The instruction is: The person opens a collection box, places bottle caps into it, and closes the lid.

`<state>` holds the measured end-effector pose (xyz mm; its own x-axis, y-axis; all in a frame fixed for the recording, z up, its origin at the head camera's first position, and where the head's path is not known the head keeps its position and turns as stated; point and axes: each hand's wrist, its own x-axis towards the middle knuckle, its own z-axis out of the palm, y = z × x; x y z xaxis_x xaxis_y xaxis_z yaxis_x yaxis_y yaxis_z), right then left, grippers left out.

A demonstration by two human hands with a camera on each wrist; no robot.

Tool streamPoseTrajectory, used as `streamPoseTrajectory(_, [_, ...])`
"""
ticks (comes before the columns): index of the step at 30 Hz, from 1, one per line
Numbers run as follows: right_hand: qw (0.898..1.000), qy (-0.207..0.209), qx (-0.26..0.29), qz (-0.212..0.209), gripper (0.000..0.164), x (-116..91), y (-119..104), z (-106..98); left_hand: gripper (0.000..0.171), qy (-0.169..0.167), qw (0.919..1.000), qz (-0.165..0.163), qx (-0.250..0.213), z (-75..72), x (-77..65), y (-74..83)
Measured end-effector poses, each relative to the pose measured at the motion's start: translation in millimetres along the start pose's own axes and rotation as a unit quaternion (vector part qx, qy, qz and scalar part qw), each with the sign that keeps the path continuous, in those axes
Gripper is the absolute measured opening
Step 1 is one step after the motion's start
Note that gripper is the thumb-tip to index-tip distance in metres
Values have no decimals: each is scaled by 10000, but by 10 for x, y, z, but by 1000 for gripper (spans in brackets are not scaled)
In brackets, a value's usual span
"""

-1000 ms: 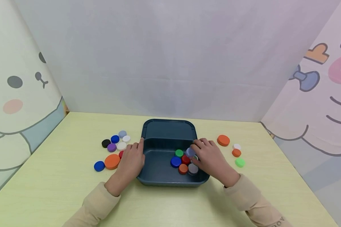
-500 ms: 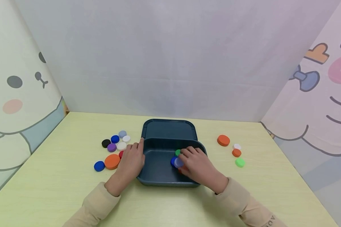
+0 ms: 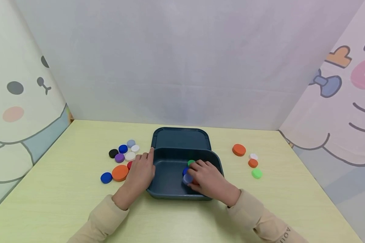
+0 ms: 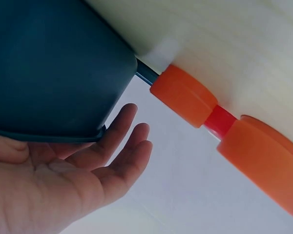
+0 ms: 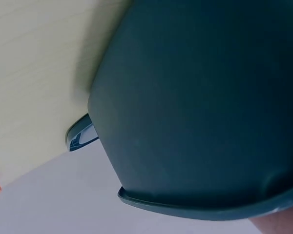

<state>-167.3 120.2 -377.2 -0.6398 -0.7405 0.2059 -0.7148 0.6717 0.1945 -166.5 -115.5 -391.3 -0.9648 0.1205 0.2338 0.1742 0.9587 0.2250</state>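
A dark teal plastic box (image 3: pixel 182 197) stands on the table in the head view, with several bottle caps at its right side. Inside it, my right hand (image 3: pixel 207 179) pinches a pale blue bottle cap (image 3: pixel 187 179) between thumb and fingers. Beside this cap, a green cap (image 3: pixel 191 163) and a blue cap (image 3: pixel 185 171) show; the right hand covers the others. My left hand (image 3: pixel 141 172) rests on the box's left rim, index finger extended along it. In the left wrist view, its other fingers (image 4: pixel 132 161) hang loosely outside the wall. The right wrist view shows mostly the box's outer wall (image 5: pixel 185 112).
A matching lid (image 3: pixel 181 138) lies behind the box. Left of it are several caps, including a large orange cap (image 3: pixel 120 173), a purple cap (image 3: pixel 119 158) and a black cap (image 3: pixel 113 153). To the right lie an orange cap (image 3: pixel 239 150) and a light green cap (image 3: pixel 257 173), among others.
My right hand has moved left and nearer inside the box, carrying the pale blue cap from the right side towards the middle. The left hand has stayed on the rim.
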Motion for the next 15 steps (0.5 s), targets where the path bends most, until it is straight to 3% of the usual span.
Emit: streamPoseTrajectory(15, [9987, -464, 179, -130, 33, 11, 18, 5, 58, -20, 10000, -6, -29, 0, 0, -4])
